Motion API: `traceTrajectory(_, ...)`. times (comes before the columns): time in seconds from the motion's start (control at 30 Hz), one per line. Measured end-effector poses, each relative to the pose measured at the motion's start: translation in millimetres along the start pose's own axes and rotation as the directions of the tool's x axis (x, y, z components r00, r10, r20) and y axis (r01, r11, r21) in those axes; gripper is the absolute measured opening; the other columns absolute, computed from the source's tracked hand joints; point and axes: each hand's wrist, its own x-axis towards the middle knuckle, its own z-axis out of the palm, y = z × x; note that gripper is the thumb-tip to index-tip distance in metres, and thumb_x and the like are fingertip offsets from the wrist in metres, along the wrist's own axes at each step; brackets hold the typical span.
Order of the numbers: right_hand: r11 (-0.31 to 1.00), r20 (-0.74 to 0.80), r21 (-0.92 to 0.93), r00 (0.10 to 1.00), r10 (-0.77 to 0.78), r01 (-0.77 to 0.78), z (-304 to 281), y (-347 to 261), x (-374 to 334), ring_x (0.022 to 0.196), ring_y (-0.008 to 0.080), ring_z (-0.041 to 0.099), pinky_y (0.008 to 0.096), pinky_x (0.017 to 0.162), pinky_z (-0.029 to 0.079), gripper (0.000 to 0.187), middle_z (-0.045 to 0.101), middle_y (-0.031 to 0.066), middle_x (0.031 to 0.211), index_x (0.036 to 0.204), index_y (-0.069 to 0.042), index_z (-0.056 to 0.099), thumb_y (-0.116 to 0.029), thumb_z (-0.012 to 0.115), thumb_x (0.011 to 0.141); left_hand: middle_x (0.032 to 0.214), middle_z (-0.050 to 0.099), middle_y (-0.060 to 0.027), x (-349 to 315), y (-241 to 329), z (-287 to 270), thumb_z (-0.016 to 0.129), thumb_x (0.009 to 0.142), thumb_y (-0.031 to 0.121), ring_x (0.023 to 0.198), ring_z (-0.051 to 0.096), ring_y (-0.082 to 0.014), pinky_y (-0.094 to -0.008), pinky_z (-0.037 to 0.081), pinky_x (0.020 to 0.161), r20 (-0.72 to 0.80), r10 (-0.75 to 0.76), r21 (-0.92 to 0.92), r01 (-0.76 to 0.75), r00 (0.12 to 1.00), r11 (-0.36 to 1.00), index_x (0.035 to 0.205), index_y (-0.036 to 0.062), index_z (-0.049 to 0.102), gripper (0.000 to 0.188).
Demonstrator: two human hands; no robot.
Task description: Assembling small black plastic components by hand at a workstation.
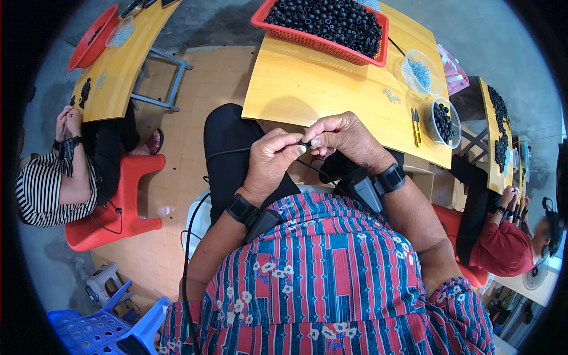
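Note:
Just in front of the table edge, my left hand [272, 161] and my right hand [345, 141] meet in a pinch. Between their fingertips sits a small black part [304, 144], mostly covered by the fingers. Both hands appear closed on it. Beyond them, a red plastic basket [319, 41] heaped with black ring-shaped parts [331, 21] stands on the yellow wooden table [284, 77]. A few tiny silvery pieces [391, 96] lie loose to the right of the basket.
Right of my hands lie yellow-handled snips [416, 127], a clear tub [454, 131] of black rings and a clear bowl [438, 83] of silvery pieces. People work at tables on both sides. A red stool [127, 204] and blue plastic chair [89, 331] stand left.

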Motion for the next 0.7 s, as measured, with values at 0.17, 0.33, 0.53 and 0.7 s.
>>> traceTrajectory(0.17,0.999,-0.013,0.041,1.000,0.001,-0.001,3,-1,0,0.070,0.0072,0.060,0.0203,0.069,0.052,0.015,0.067,0.0036,0.086,0.100,0.001,0.068,-0.004,0.065,0.086,0.082,0.055,-0.0016,0,0,0,0.065,0.087,0.004,0.068,0.056,-0.0081,-0.0212,0.050,0.060,-0.008,-0.019,-0.017,0.019,1.000,1.000,0.102,-0.0027,0.068,0.017)
traceTrajectory(0.33,0.979,0.010,0.203,1.000,0.014,-0.015,6,0,1,0.069,0.0055,0.061,0.0177,0.064,0.051,0.013,0.065,0.0004,0.081,0.096,-0.003,0.066,-0.014,0.067,0.088,0.083,0.056,-0.0018,1,-1,0,0.065,0.087,0.003,0.068,0.056,-0.0080,-0.0205,0.050,0.060,-0.001,0.013,0.004,-0.013,1.000,1.000,0.102,-0.0026,0.067,0.016)
traceTrajectory(0.53,0.998,-0.086,0.054,0.996,-0.010,0.015,4,1,0,0.068,0.0062,0.060,0.0201,0.064,0.052,0.009,0.066,0.0018,0.081,0.091,0.001,0.068,-0.005,0.069,0.084,0.084,0.056,-0.0019,0,-3,-1,0.065,0.087,0.002,0.068,0.057,-0.0077,-0.0206,0.050,0.060,-0.001,0.005,0.002,-0.005,1.000,1.000,0.102,-0.0027,0.067,0.016)
traceTrajectory(0.7,0.990,-0.176,-0.098,0.977,-0.121,0.104,12,3,-2,0.065,0.0050,0.059,0.0188,0.060,0.049,0.010,0.066,0.0010,0.076,0.092,-0.001,0.069,-0.009,0.069,0.086,0.083,0.055,-0.0011,-1,-6,1,0.064,0.087,0.003,0.069,0.056,-0.0076,-0.0209,0.050,0.059,-0.044,-0.013,-0.009,0.013,0.999,1.000,0.103,-0.0031,0.067,0.017)
